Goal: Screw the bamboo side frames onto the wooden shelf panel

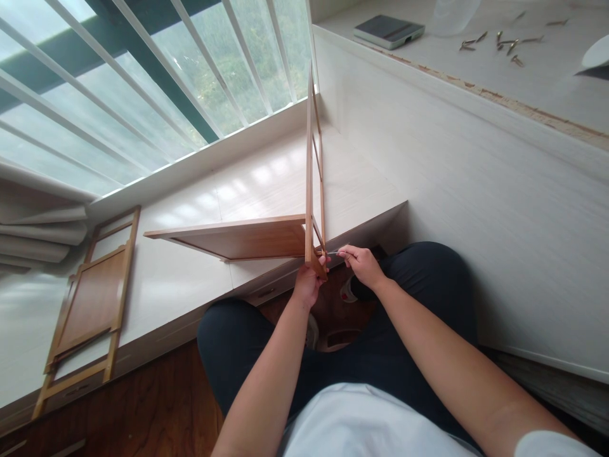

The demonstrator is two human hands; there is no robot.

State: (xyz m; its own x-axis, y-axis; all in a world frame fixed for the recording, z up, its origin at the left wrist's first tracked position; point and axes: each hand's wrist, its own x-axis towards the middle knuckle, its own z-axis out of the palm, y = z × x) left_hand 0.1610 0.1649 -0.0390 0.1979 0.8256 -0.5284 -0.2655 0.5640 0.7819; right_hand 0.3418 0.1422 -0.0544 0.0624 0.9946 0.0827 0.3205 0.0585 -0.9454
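Note:
A wooden side frame (310, 158) stands upright on the white window-seat platform (190, 279), joined at its lower end to a flat wooden shelf panel (238, 238) that sticks out to the left. My left hand (308, 284) grips the bottom corner of the upright frame where it meets the panel. My right hand (364, 263) pinches a thin metal tool (334, 253), its tip against that same corner of the frame. I sit with both knees in dark trousers below the platform edge.
A second wooden frame panel (90, 304) lies flat on the platform at the left. A white cabinet wall (451, 190) rises on the right; on its top lie several loose screws (504, 43) and a dark flat device (387, 30). A barred window (143, 82) is behind.

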